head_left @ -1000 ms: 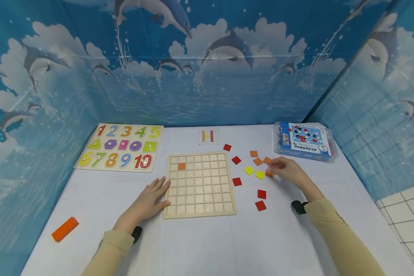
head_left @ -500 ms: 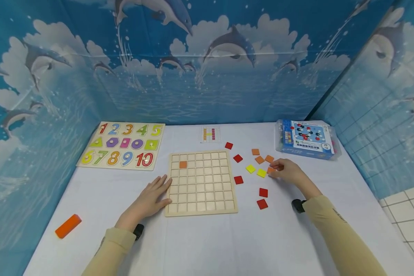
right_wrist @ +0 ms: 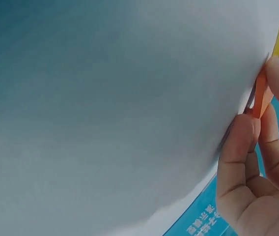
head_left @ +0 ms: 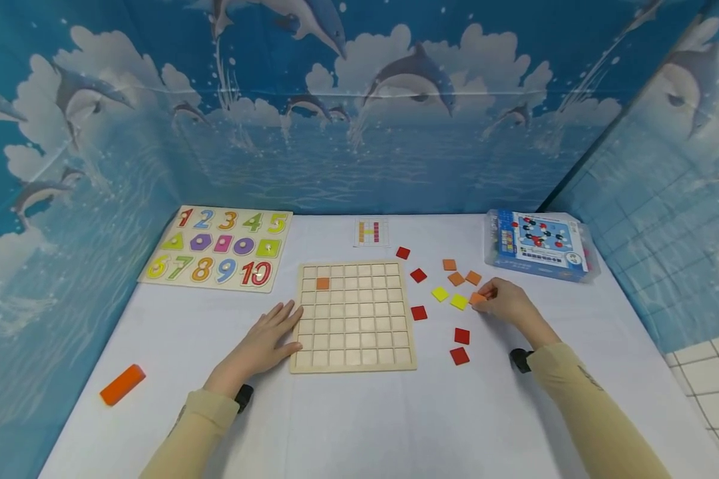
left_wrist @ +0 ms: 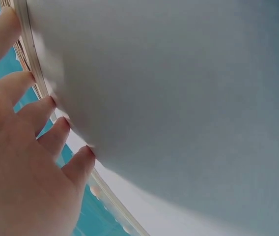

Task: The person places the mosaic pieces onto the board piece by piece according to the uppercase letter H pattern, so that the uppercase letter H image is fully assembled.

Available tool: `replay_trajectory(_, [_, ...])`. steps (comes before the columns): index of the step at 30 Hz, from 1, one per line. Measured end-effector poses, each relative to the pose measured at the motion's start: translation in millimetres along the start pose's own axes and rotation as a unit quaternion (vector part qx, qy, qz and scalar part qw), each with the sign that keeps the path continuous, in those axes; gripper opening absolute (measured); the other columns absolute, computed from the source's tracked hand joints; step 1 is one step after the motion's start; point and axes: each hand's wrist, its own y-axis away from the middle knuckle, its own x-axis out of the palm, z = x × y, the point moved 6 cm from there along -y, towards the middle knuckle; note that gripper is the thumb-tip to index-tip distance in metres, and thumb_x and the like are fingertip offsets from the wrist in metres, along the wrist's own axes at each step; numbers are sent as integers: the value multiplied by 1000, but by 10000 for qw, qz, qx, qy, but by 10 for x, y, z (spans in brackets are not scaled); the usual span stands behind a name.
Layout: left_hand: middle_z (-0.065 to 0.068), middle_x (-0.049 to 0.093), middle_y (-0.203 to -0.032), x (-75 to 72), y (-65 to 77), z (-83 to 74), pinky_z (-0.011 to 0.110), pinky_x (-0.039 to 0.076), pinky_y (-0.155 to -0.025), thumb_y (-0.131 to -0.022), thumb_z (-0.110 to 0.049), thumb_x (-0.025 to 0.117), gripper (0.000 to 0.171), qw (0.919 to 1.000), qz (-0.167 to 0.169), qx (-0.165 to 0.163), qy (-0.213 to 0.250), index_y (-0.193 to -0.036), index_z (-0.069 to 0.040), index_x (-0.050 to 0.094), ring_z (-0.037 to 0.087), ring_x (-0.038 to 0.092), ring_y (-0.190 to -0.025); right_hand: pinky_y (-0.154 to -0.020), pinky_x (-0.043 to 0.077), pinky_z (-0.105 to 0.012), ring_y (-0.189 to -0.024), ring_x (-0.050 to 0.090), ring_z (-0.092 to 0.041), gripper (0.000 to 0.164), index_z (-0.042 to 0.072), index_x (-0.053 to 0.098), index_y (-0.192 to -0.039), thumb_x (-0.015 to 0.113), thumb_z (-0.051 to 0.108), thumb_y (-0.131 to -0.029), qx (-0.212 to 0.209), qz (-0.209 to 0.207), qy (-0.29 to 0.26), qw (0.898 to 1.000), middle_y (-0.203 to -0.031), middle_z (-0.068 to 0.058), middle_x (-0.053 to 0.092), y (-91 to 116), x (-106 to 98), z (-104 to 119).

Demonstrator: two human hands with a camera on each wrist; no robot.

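My left hand (head_left: 266,340) lies with fingers spread at the left edge of a wooden grid board (head_left: 352,324); its thumb and fingertips touch the rim. One orange tile (head_left: 323,283) sits in an upper-left cell of the board. Over to the right, my right hand (head_left: 509,305) pinches another orange tile (right_wrist: 262,91) between thumb and fingers, tilted up close over the white cloth. Around it lie several loose tiles: orange ones (head_left: 456,279), yellow ones (head_left: 440,294) and red ones (head_left: 462,336).
Behind the board lies a small pattern card (head_left: 371,232). A number and shape puzzle (head_left: 216,251) is at the back left, a boxed molecule set (head_left: 541,246) at the back right. An orange block (head_left: 122,384) lies front left. Dolphin-print curtains surround the table.
My right hand has drawn slightly toward me and now lifts an edge of the orange tile in its pinch. The left hand keeps its place on the board; the head view shifts slightly.
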Motion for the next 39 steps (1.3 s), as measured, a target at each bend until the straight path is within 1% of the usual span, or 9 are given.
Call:
replay_trajectory(10, [16,20,-164,-24,-41,-16,60,13,-122,-96,-32,63,71,10000,94,11,-2,-155,-8,30,40,14,-152,-78,47,-33,-94,51,-29,40,-2,54,-116,70,25,-91,208,181,-367,9989,-101,-16,55,91,-93,-105])
replay_trajectory(13, [16,19,-164,-29,-58,-22,61,13,-122,-97,-32,62,71,9999,117,50,16,-155,-8,30,40,14,-151,-78,45,-33,-95,51,-28,40,-1,55,-118,69,27,-92,143,154,-519,9984,-99,-13,57,115,-143,-97])
replay_trajectory(16, [15,19,-164,-33,-69,-20,59,12,-123,-97,-32,62,71,9999,129,9,28,-155,-9,29,39,13,-152,-81,46,-33,-96,52,-27,43,-1,55,-121,69,29,-93,-22,74,-824,9966,-98,-8,59,129,-170,-5])
replay_trajectory(21, [13,18,-165,-26,-68,-7,58,11,-123,-96,-33,63,73,9999,154,-67,30,-156,-11,28,37,12,-153,-86,52,-31,-96,59,-25,43,1,56,-123,70,28,-93,-354,60,-1365,9900,-102,-7,64,118,-70,334])
replay_trajectory(26, [14,19,-165,-18,-58,1,59,12,-123,-96,-33,63,72,9999,137,-70,59,-156,-10,29,37,13,-152,-81,56,-26,-88,64,-22,35,1,60,-117,71,24,-92,-774,142,-1605,9839,-100,-6,67,84,121,749])
replay_trajectory(28, [14,19,-164,-17,-53,0,59,12,-123,-96,-32,63,72,9999,125,-68,63,-155,-9,29,38,13,-152,-82,57,-29,-88,66,-23,33,1,61,-114,71,23,-92,-928,242,-1701,9808,-96,-4,66,67,213,911])
replay_trajectory(33, [14,18,-164,-17,-40,13,59,12,-123,-95,-33,64,73,9998,113,-109,77,-155,-10,30,37,13,-152,-92,56,-41,-97,68,-33,27,2,63,-111,70,19,-91,-1148,532,-1973,9721,-90,-1,65,20,472,1321])
replay_trajectory(35, [13,18,-165,-13,-36,25,58,12,-123,-95,-33,64,73,9998,117,-122,82,-155,-10,29,37,12,-152,-93,57,-42,-100,69,-35,24,2,64,-109,70,17,-91,-1232,646,-2071,9684,-90,-3,66,9,580,1485])
replay_trajectory(39, [14,19,-164,-2,-33,37,59,12,-123,-96,-32,63,72,9999,99,-111,80,-155,-10,30,38,13,-152,-88,59,-40,-95,70,-33,19,3,67,-105,72,13,-90,-1442,773,-2035,9653,-90,-6,69,-28,795,1768])
